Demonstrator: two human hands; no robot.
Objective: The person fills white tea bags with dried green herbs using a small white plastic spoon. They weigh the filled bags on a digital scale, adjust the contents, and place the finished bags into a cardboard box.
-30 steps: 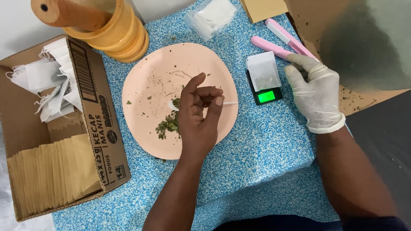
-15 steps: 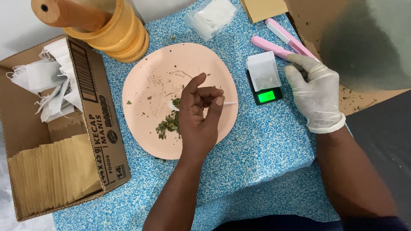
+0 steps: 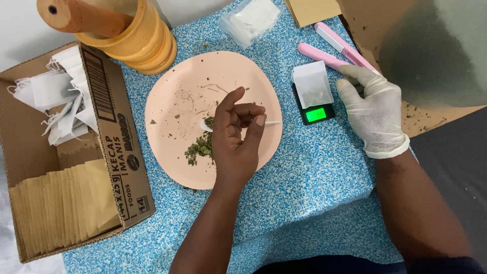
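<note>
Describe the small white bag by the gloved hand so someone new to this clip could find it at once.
Start at the big pink plate on the blue speckled table. Just right of it sits a small black scale with a lit green display, beside the gloved right hand. The white bag lies on that scale, alone, unlike the ones piled in the cardboard box.

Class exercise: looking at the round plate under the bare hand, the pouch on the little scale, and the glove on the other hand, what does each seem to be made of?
Plate: probably matte plastic or melamine, an even peach colour with no gloss.
Pouch: seemingly thin filter paper or non-woven fabric, white and slightly see-through, with dark contents showing.
Glove on the right hand: likely latex or similar rubber, white, wrinkled and skin-tight, with a rolled cuff.
</note>
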